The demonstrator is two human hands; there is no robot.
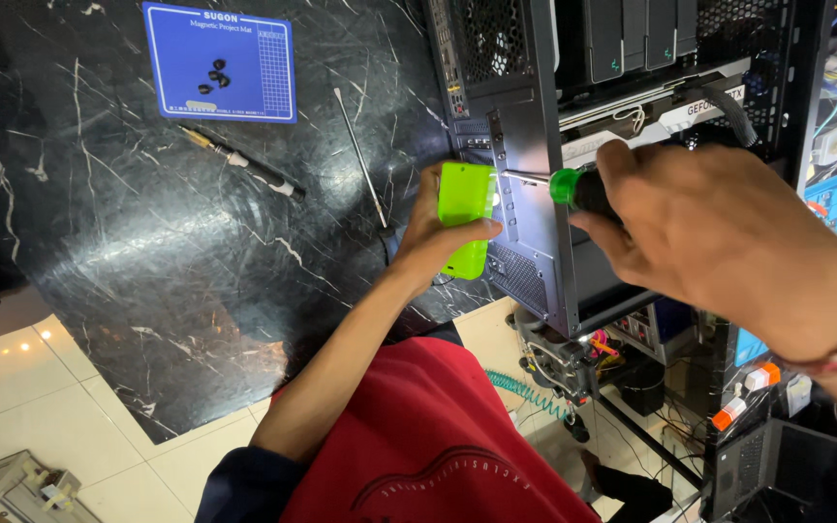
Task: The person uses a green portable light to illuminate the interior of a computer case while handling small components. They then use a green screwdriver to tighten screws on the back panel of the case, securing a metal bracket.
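Observation:
My left hand [431, 242] grips a bright green rectangular block [465, 205] and holds it against the rear edge of an open black computer case [527, 107]. My right hand [719, 232] is closed on a screwdriver with a green and black handle [567, 186]. Its thin metal shaft points left, and the tip meets the rear panel of the case just beside the green block. A white graphics card [675, 108] sits inside the case, above my right hand.
A blue mat [244, 87] with several small black screws [215, 76] lies on the black marble table [147, 242]. A slim black-and-gold tool [244, 165] and a thin rod [360, 155] lie near it. Cluttered cables and parts fill the floor at the right.

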